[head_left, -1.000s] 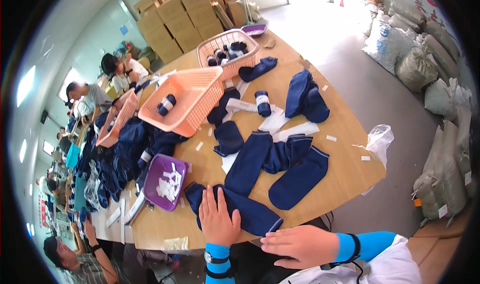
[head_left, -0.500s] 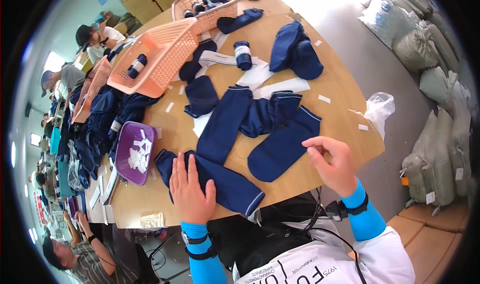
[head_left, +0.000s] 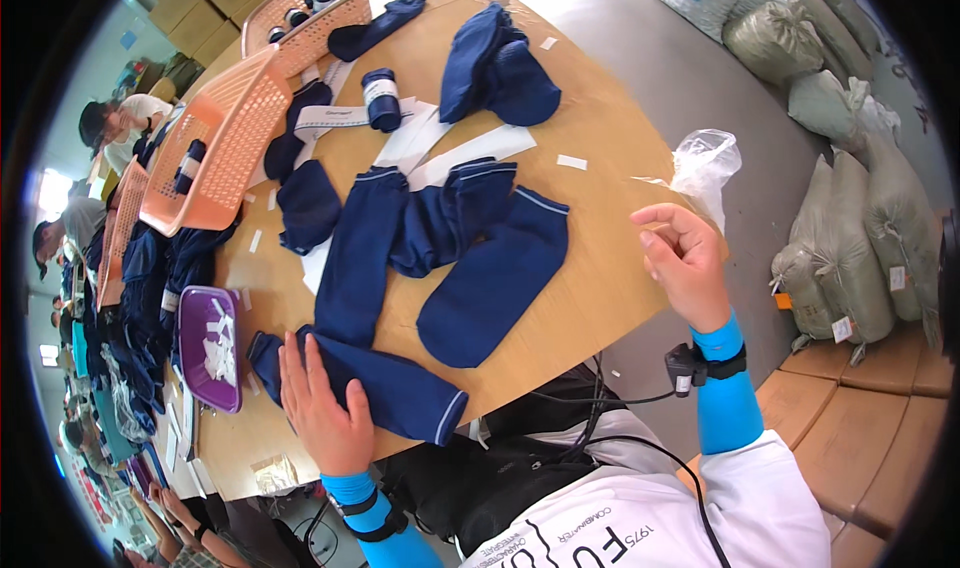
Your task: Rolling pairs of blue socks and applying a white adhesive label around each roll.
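Observation:
My left hand [head_left: 322, 408] lies flat, fingers spread, pressing on a navy sock [head_left: 400, 393] at the near edge of the wooden table [head_left: 600, 218]. My right hand [head_left: 685, 258] hovers at the table's right edge with fingers loosely curled and nothing in it, close to a crumpled clear plastic bag [head_left: 705, 163]. Between the hands lie more navy socks: a long one [head_left: 355, 258], a wide one [head_left: 495, 278] and a folded pair [head_left: 445, 218].
A purple tray [head_left: 200, 338] with white tags sits left of my left hand. Orange baskets [head_left: 225, 138] hold rolled socks at the far left. White paper strips [head_left: 470, 153] and more navy socks [head_left: 495, 63] lie farther back. Other people work along the left. Stuffed sacks [head_left: 850, 218] stand right.
My right hand has lifted off the table's near edge and swung out to the right, up beside the plastic bag. My left hand stays pressed on the near sock.

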{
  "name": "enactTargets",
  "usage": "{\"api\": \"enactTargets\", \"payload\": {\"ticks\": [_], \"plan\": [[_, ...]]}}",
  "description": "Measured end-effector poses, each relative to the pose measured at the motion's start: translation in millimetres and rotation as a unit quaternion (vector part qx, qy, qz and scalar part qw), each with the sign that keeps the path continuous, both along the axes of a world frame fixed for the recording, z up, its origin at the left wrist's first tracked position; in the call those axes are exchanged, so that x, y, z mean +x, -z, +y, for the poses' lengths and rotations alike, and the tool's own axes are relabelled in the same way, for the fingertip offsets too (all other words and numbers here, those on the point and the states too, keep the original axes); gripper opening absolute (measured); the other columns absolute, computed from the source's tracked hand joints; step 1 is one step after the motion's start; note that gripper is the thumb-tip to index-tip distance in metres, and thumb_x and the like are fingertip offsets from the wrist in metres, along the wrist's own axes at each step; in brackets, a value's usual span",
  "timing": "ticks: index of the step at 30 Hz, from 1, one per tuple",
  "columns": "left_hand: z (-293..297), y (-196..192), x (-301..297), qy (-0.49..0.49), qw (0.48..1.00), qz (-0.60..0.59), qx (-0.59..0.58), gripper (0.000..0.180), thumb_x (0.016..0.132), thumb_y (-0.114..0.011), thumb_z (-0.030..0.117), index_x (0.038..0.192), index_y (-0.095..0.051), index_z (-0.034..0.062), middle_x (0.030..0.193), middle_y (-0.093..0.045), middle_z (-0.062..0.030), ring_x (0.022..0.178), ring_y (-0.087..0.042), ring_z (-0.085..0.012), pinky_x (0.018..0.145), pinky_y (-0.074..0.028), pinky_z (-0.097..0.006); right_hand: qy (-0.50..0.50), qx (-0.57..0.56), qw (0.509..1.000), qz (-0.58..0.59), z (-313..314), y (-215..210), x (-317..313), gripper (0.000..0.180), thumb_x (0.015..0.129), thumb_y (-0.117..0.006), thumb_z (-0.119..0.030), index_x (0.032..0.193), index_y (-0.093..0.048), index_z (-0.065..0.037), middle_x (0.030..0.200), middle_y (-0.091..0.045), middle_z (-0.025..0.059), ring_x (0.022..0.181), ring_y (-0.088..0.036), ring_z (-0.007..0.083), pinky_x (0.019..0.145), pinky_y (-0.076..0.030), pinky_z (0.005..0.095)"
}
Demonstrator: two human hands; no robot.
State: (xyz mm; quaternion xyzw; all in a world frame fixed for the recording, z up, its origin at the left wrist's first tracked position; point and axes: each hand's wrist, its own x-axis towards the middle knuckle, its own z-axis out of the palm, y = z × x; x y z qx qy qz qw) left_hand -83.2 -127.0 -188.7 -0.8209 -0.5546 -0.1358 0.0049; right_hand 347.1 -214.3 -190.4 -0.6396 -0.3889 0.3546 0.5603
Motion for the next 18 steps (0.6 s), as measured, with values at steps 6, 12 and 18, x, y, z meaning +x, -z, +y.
{"api": "enactTargets", "payload": {"ticks": [6, 12, 18], "plan": [[1.2, 0.9, -0.9, 0.000, 1.000, 0.016, -0.012, 0.070, 0.099, -0.055, 0.030, 0.163, -0.043, 0.0010, 0.171, -0.039, -0.0202, 0.158, -0.034, -0.0450, 0.128, -0.026, -0.054, -0.038, 0.040, 0.998, 0.006, -2.2, 7.7, 4.2, 0.011, 0.101, -0.068, -0.003, 0.111, -0.072, 0.000, 0.072, -0.046, -0.0120, 0.063, -0.035, -0.0009, 0.056, -0.026, 0.0224], [1.3, 3.8, -2.7, 0.001, 1.000, 0.021, -0.005, 0.067, 0.105, -0.049, 0.035, 0.163, -0.043, 0.0025, 0.171, -0.038, -0.0195, 0.158, -0.034, -0.0448, 0.128, -0.026, -0.054, -0.127, 0.041, 0.990, 0.036, -17.9, 1.5, 10.0, 0.009, 0.099, -0.071, -0.001, 0.108, -0.071, 0.001, 0.071, -0.044, -0.0116, 0.061, -0.034, -0.0006, 0.056, -0.026, 0.0224], [3.5, 6.1, -6.4, 0.023, 1.000, 0.011, 0.002, 0.067, 0.111, -0.043, 0.044, 0.164, -0.043, 0.0034, 0.172, -0.038, -0.0192, 0.157, -0.035, -0.0451, 0.128, -0.027, -0.054, -0.134, 0.029, 0.990, 0.039, -9.2, -1.9, 14.4, 0.011, 0.099, -0.072, -0.001, 0.110, -0.071, 0.001, 0.070, -0.043, -0.0111, 0.061, -0.035, 0.0001, 0.056, -0.028, 0.0231]]}}
